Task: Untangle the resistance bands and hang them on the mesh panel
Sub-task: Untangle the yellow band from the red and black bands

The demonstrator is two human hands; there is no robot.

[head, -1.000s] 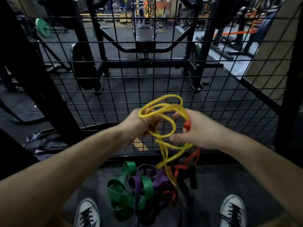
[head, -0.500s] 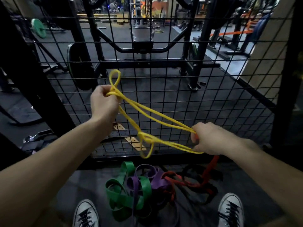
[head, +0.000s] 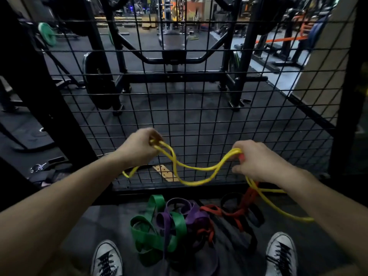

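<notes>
Left hand [head: 139, 148] pinches the yellow band [head: 196, 172] at nine o'clock. Right hand [head: 258, 162] grips it at three, fingers curled, slack sagging between.

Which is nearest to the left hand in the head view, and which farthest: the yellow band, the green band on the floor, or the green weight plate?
1. yellow band: gripped in the left hand itself.
2. green band: on the floor below, between the shoes.
3. green weight plate: far upper left, beyond the mesh panel.
</notes>
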